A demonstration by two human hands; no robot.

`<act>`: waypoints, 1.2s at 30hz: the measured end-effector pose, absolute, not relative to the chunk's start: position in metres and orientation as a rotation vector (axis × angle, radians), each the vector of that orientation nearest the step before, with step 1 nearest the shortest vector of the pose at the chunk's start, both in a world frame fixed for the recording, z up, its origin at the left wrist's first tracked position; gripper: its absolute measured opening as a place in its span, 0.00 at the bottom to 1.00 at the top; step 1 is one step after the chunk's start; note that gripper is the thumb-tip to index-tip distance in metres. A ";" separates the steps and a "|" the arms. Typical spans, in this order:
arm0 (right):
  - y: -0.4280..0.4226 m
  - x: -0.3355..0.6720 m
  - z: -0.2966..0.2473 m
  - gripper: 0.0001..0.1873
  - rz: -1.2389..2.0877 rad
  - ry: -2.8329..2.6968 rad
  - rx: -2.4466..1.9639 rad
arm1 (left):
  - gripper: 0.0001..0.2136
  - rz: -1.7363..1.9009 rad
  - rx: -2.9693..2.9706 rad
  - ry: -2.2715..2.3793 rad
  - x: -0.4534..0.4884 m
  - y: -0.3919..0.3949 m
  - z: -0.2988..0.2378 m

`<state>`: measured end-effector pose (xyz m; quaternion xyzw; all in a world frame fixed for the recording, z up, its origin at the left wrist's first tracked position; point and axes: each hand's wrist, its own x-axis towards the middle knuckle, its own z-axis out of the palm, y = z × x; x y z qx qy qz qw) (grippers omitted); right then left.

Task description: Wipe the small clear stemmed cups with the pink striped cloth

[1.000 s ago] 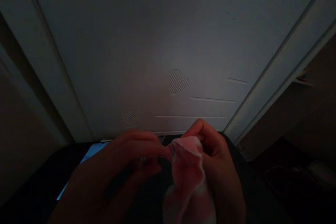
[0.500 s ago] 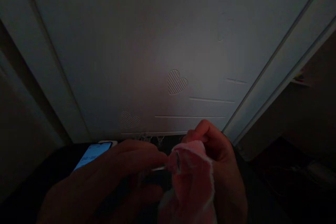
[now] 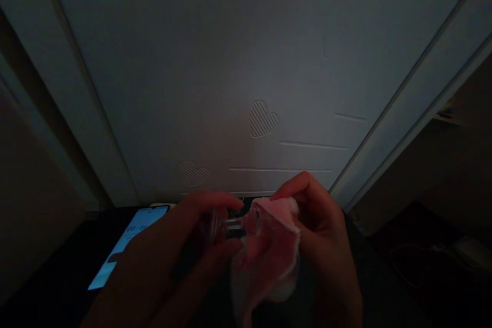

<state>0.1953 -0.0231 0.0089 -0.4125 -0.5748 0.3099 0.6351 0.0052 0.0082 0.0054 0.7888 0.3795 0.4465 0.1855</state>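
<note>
In dim light, my left hand (image 3: 165,251) curls its thumb and fingers around a clear plastic piece (image 3: 233,223) with a short narrow stem. The stem points right and meets a small dark slit in a pink fuzzy cloth (image 3: 274,236). How far it passes into the slit I cannot tell. My right hand (image 3: 326,236) pinches the cloth's upper right edge between thumb and fingers, and the lower part hangs down loosely. Much of the clear piece is hidden behind my left fingers.
A lit phone (image 3: 134,230) showing a timer lies left of my left hand on a dark surface (image 3: 57,266). Behind stands a pale panel (image 3: 215,72) with embossed hearts and lines. A white cable (image 3: 407,248) lies in shadow at the right.
My left fingers have opened out a little, so more of the clear piece shows. The cloth has turned and its lower part swings differently. More of the phone is uncovered.
</note>
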 end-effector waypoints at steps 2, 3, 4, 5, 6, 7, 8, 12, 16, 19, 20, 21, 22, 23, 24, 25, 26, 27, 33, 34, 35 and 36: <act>-0.025 0.191 0.010 0.10 0.728 -1.233 -1.003 | 0.10 1.226 2.349 1.122 0.004 0.009 0.005; -0.027 0.189 0.010 0.09 0.738 -1.185 -1.036 | 0.09 1.216 2.399 1.143 0.003 0.009 0.004; -0.028 0.186 0.010 0.09 0.748 -1.149 -1.061 | 0.07 1.217 2.429 1.154 0.003 0.010 0.004; -0.029 0.185 0.010 0.09 0.752 -1.128 -1.076 | 0.06 1.232 2.437 1.154 0.002 0.010 0.004; -0.029 0.184 0.011 0.09 0.756 -1.121 -1.082 | 0.04 1.243 2.434 1.147 0.001 0.010 0.004; -0.030 0.184 0.011 0.09 0.756 -1.121 -1.082 | 0.04 1.259 2.431 1.125 0.001 0.010 0.004; -0.030 0.184 0.011 0.09 0.755 -1.128 -1.073 | 0.04 1.264 2.423 1.111 0.001 0.010 0.004; -0.029 0.190 0.012 0.11 0.767 -1.197 -1.018 | 0.06 1.277 2.392 1.140 0.001 0.009 0.005; -0.028 0.193 0.014 0.12 0.765 -1.300 -1.012 | 0.11 1.218 2.439 1.067 0.002 0.007 0.006; -0.027 0.192 0.014 0.11 0.785 -1.309 -1.003 | 0.15 1.105 2.405 0.942 0.001 0.006 0.005; -0.027 0.192 0.015 0.11 0.801 -1.305 -0.998 | 0.15 1.092 2.392 0.925 0.001 0.006 0.005; -0.026 0.192 0.015 0.11 0.819 -1.306 -0.992 | 0.15 1.103 2.387 0.920 0.001 0.005 0.006; -0.025 0.192 0.015 0.12 0.830 -1.313 -0.981 | 0.15 1.117 2.388 0.919 0.002 0.005 0.006; -0.024 0.193 0.015 0.12 0.828 -1.325 -0.969 | 0.15 1.132 2.391 0.922 0.002 0.005 0.007; -0.023 0.193 0.014 0.13 0.809 -1.338 -0.956 | 0.15 1.143 2.395 0.922 0.003 0.005 0.008; -0.022 0.193 0.014 0.14 0.774 -1.355 -0.942 | 0.15 1.156 2.393 0.920 0.003 0.005 0.008; -0.021 0.193 0.014 0.15 0.723 -1.372 -0.929 | 0.15 1.169 2.391 0.926 0.004 0.005 0.008; -0.020 0.194 0.014 0.16 0.669 -1.385 -0.923 | 0.15 1.184 2.389 0.943 0.005 0.005 0.008; -0.027 0.196 0.018 0.08 0.457 -1.427 -0.953 | 0.13 1.267 2.365 1.032 0.000 0.010 0.004; -0.028 0.197 0.020 0.05 0.449 -1.452 -0.956 | 0.12 1.273 2.361 1.045 -0.002 0.011 0.004; -0.029 0.197 0.021 0.03 0.449 -1.482 -0.959 | 0.12 1.284 2.363 1.054 -0.004 0.011 0.004; -0.029 0.197 0.022 0.02 0.461 -1.509 -0.965 | 0.12 1.290 2.368 1.060 -0.004 0.012 0.004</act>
